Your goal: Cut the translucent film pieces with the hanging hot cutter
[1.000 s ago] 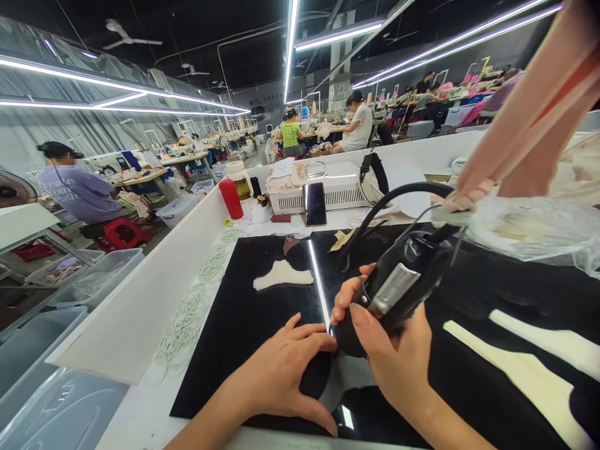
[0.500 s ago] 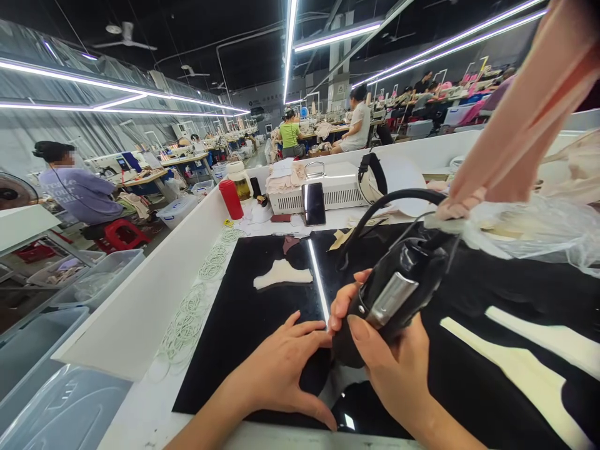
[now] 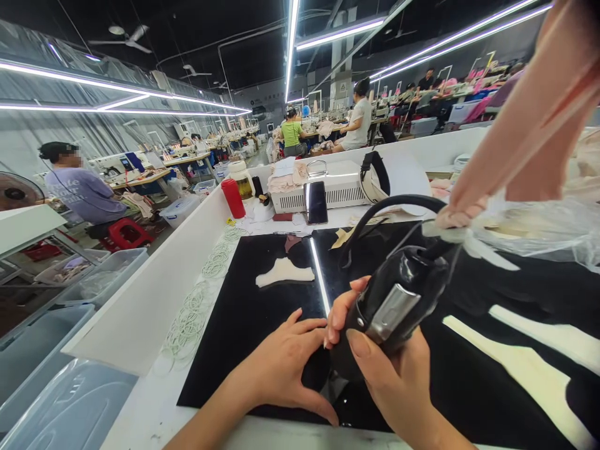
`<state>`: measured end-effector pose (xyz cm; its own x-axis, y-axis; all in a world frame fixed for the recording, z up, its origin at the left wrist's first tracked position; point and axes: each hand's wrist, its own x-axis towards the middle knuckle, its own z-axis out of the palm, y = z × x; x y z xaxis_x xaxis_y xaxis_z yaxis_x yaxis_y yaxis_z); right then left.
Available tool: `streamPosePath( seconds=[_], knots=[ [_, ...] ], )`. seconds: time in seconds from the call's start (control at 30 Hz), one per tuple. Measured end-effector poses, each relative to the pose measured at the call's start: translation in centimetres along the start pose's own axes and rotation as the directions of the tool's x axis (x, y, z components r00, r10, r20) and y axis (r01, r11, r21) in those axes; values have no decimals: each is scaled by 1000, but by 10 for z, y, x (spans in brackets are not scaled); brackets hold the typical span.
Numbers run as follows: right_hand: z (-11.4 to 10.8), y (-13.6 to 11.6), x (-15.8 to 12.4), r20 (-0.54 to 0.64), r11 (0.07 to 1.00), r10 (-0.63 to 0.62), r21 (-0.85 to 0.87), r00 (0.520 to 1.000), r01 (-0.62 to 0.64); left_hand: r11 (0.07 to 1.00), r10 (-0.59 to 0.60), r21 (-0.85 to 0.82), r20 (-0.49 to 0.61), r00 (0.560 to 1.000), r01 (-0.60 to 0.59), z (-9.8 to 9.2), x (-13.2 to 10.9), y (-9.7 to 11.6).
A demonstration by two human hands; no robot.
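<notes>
left hand [image 3: 281,365] flat, fingers spread, palm down on a dark fabric piece [image 3: 315,375] at the near edge of the black mat [image 3: 244,312]

right hand [image 3: 394,381] closed round a black handheld tool [image 3: 396,297], thumb along the side below the metal plate. tool nose points down at the fabric, just right of the left fingertips [image 3: 319,325]; can't tell if it actually touches the cloth. cable [image 3: 389,206] loops up off the tool's back end

my read on doing this well:
- hold the fabric taut and flat under the left palm, no ripples ahead of the nose
- left fingers sit very near the working end, so pull them back a touch
- leave slack in the cable so it doesn't tug the tool, and watch it against the plastic bag [image 3: 539,228] and pink cloth [image 3: 529,125] hanging on the right

around it: cream cut piece [image 3: 284,273] further up the mat, well apart from both hands; loose elastic rings [image 3: 192,312] along the left side of the desk [image 3: 150,412]; red bottle [image 3: 233,198], dark phone [image 3: 316,202] and white box [image 3: 344,184] at the far end

writing: nothing legible. no brand visible on the tool; there's faint print on the shirt of the person seated far left, too small to read
</notes>
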<state>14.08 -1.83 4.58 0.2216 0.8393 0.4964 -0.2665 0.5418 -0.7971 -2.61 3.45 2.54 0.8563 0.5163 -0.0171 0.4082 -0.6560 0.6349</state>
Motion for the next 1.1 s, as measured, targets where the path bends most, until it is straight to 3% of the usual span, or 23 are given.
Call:
streamPosePath(
  seconds=[0.33, 0.47, 0.6, 0.73, 0.87, 1.1],
  knots=[
    [-2, 2, -11, 83, 999, 22, 24, 996, -24, 1000, 8, 1, -23, 1000, -8, -2, 1, 1],
    [5, 10, -14, -8, 999, 41, 10, 999, -41, 1000, 10, 1, -43, 999, -10, -3, 0, 2],
    [12, 2, -9, -55, 999, 25, 43, 998, -23, 1000, 14, 0, -34, 999, -14, -2, 0, -1],
    [-4, -17, 7, -23, 997, -13, -81, 1000, 11, 999, -38, 8, -18, 999, 38, -3, -3, -2],
    [-28, -32, 25, -17, 960, 36, -276, 999, -40, 999, -2, 34, -39, 999, 4, -5, -7, 2],
    [-42, -34, 38, -67, 971, -80, -232, 995, 63, 996, -4, 83, -74, 997, 10, -9, -13, -6]
  ],
)
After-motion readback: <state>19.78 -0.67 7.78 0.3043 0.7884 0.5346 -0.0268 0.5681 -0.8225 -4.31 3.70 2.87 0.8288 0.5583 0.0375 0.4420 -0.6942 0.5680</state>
